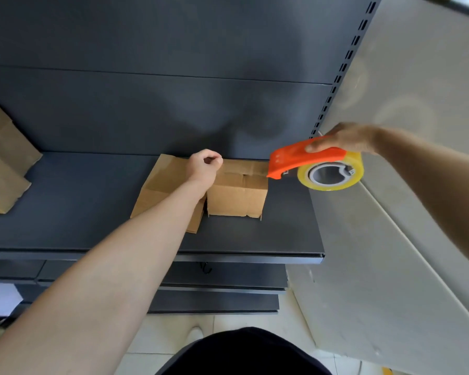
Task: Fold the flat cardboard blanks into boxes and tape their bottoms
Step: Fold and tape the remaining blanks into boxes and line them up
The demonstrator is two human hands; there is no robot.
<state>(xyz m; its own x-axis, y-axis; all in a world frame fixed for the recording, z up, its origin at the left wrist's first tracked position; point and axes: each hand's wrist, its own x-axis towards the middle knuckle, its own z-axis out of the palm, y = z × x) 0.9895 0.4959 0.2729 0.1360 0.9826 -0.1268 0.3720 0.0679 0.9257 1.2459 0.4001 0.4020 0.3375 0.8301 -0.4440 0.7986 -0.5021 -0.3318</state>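
On the dark shelf (79,201), seen from the head camera, the folded box (237,196) stands just beside a flat blank (157,182). The left hand (204,165) rests curled on the box's top left edge; whether it pinches anything I cannot tell. The right hand (344,138) grips the orange tape dispenser (293,159), its nose at the box's upper right edge. The box lies leftward of that grip, so the pull likely runs right to left.

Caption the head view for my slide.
Left hand rests curled on a folded cardboard box on a dark shelf; right hand holds an orange tape dispenser at the box's right edge.
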